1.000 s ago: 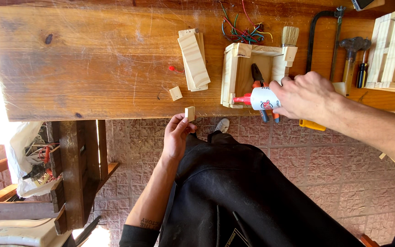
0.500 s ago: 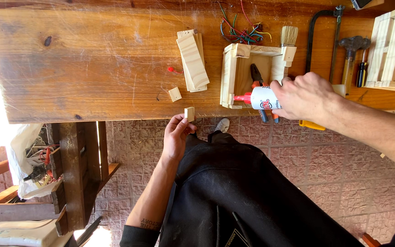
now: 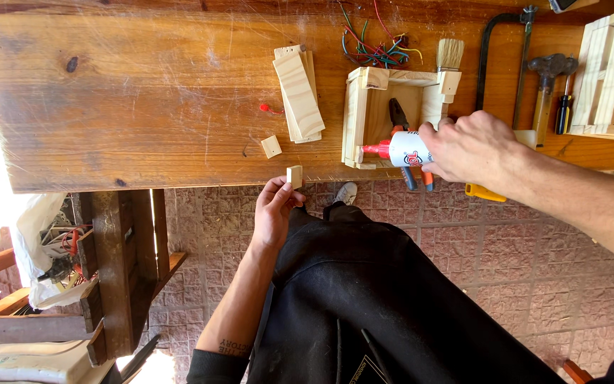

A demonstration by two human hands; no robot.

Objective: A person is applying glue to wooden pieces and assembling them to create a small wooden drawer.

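While left hand (image 3: pixel 273 213) pinches wood block (image 3: pixel 294 176), right hand (image 3: pixel 469 148) clamps glue bottle (image 3: pixel 401 150).

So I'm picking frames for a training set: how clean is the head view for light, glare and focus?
Head view: sharp on the left hand with its small wood block and the right hand on the glue bottle; even daylight on the workbench; the far left edge is blown out white; wide-lens bending shows along the bench edges.

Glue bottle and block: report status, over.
Right hand grips glue bottle, red nozzle at small crate. Left hand pinches wood block at bench edge. Pliers beside bottle.
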